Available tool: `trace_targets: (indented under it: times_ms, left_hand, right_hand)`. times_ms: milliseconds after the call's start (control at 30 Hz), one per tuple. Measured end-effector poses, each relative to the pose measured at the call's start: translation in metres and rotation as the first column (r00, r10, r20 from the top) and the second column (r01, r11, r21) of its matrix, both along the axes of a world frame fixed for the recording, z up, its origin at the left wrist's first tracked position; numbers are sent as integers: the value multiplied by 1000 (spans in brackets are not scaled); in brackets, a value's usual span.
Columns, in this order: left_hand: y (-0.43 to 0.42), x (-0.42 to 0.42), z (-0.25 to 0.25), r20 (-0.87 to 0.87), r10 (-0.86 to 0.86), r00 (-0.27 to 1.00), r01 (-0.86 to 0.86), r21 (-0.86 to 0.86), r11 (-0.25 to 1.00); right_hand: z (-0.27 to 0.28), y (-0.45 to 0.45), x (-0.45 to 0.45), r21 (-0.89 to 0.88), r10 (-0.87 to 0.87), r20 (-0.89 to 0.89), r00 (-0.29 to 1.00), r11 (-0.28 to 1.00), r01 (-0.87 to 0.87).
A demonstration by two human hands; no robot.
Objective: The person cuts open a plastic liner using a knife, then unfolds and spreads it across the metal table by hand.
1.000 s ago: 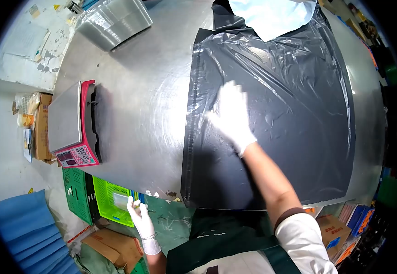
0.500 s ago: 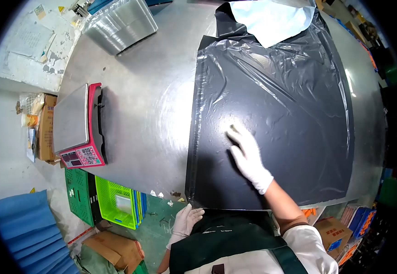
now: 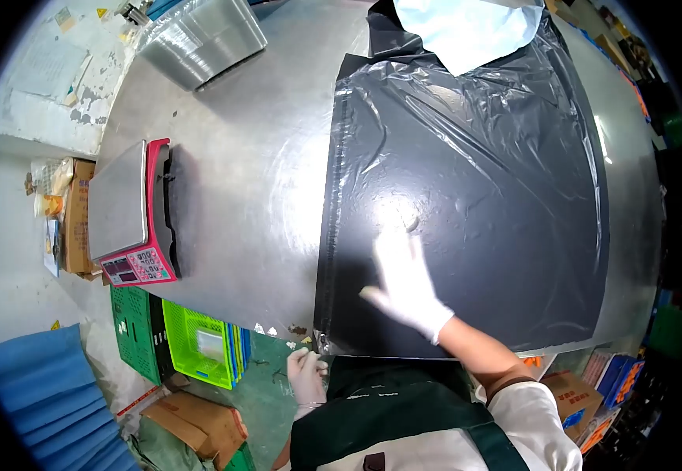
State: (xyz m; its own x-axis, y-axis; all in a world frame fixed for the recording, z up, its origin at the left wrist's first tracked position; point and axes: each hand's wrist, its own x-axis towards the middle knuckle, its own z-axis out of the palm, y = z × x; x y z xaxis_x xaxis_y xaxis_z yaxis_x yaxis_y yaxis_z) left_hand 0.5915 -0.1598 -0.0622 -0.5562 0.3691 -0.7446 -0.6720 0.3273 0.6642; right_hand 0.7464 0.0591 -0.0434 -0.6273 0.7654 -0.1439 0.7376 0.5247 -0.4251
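A large black plastic sheet or bag [image 3: 466,259] lies spread over the metal table, mostly flat near me and wrinkled toward the far end. My right hand [image 3: 405,282], in a white glove, rests on its near part with fingers stretched out and thumb apart. Just below the sheet's near left corner, at the table edge, is my gloved left hand [image 3: 307,375]. Its fingers are curled in; whether they pinch the corner is hidden. A pale blue sheet [image 3: 470,31] lies over the black plastic's far end.
On the left of the metal table [image 3: 239,173] stands a red-framed weighing scale [image 3: 133,212]. A shiny metal bin [image 3: 200,43] sits at the far left. Below the left edge are a green crate [image 3: 134,334], a lime basket [image 3: 192,314] and a cardboard box [image 3: 200,428].
My right hand has slid slightly left and toward me across the black plastic, its fingers now pointing more straight ahead. The left hand's fingers have curled in, and the hand has shifted slightly left.
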Motion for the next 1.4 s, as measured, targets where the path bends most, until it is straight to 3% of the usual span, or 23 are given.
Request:
trace_targets:
  times_ms: [33, 100, 133, 233, 333, 400, 433, 467, 500, 533, 567, 633, 667, 733, 800, 933, 1067, 1133, 1200, 1300, 1333, 1367, 1400]
  left_hand:
    - [-2, -7, 2, 0, 39, 999, -39, -14, 999]
    - [-11, -22, 2, -74, 108, 991, -108, -4, 994]
    - [-13, -29, 5, -142, 123, 982, -123, 13, 992]
    - [-4, -50, 6, -415, -6, 910, 53, 103, 993]
    - [44, -54, 12, -646, -253, 720, 379, 60, 924]
    - [95, -41, 16, -726, -316, 611, 533, 82, 842]
    - [117, -41, 10, -783, -364, 505, 657, 75, 751]
    - [143, -29, 12, -726, -377, 575, 675, 161, 720]
    - [167, -18, 12, -755, -414, 509, 747, 150, 647]
    - [188, -7, 11, -784, -438, 440, 810, 136, 570]
    - [206, 7, 7, -833, -449, 325, 857, 58, 512]
    - [228, 44, -6, -863, -464, 199, 923, 6, 385]
    - [233, 57, -20, -898, -438, -46, 930, -199, 310]
    - [234, 91, -23, -563, -486, -668, 530, -819, 220]
    - [230, 99, -20, -504, -483, -716, 461, -861, 214]
    - [226, 98, -22, -470, -466, -749, 403, -882, 243]
    - [219, 99, -20, -466, -482, -742, 402, -885, 236]
    - [206, 105, -9, -424, -510, -748, 390, -903, 180]
    - [183, 111, -1, -399, -475, -784, 403, -910, 100]
    - [168, 133, 11, -377, -453, -808, 445, -895, -48]
    - [173, 143, 11, -405, -432, -806, 472, -880, -55]
    - [186, 156, 11, -472, -400, -785, 523, -852, -20]
    - [204, 171, 12, -537, -370, -758, 573, -820, 16]
  right_hand:
    - [9, -12, -16, 16, 181, 28, 983, 983, -182]
    - [-10, -57, -35, 84, 334, -213, 918, 943, -323]
    - [-9, -66, -44, -15, 424, -286, 859, 895, -446]
    - [-24, -108, -56, 42, 614, -382, 691, 759, -650]
    - [-56, -144, -65, 207, 920, -278, 278, 339, -918]
    - [-46, -124, -45, 336, 735, -513, 442, 646, -685]
    - [-3, -88, -30, 127, 672, -471, 572, 693, -710]
    - [27, -56, -13, 16, 597, -339, 727, 777, -629]
    - [5, -45, 8, 275, 376, -547, 748, 925, -263]
    - [8, -27, 29, 352, 182, -507, 842, 936, 10]
    - [16, -12, 48, 243, -59, -497, 866, 948, 204]
    - [-1, 8, 70, 195, -378, -272, 885, 879, 436]
    - [-9, 10, 82, 205, -404, -265, 876, 864, 460]
    - [-29, 8, 102, 199, -422, -267, 866, 856, 478]
    - [-31, -3, 136, 137, -468, -338, 817, 834, 534]
    - [-13, -52, 255, 196, -805, -75, 589, 567, 800]
    - [-18, -141, 368, 349, -971, 56, 231, 235, 907]
    - [16, -176, 409, 145, -976, 205, -69, -40, 989]
    - [-37, -245, 451, 470, -894, 329, -305, -125, 874]
    - [-4, -206, 450, 490, -989, 44, -138, -99, 866]
    - [83, -139, 424, 118, -989, 147, -16, 1, 993]
    - [37, -125, 412, 535, -948, -72, 311, 227, 814]
    - [21, -93, 396, 525, -827, -129, 547, 411, 745]
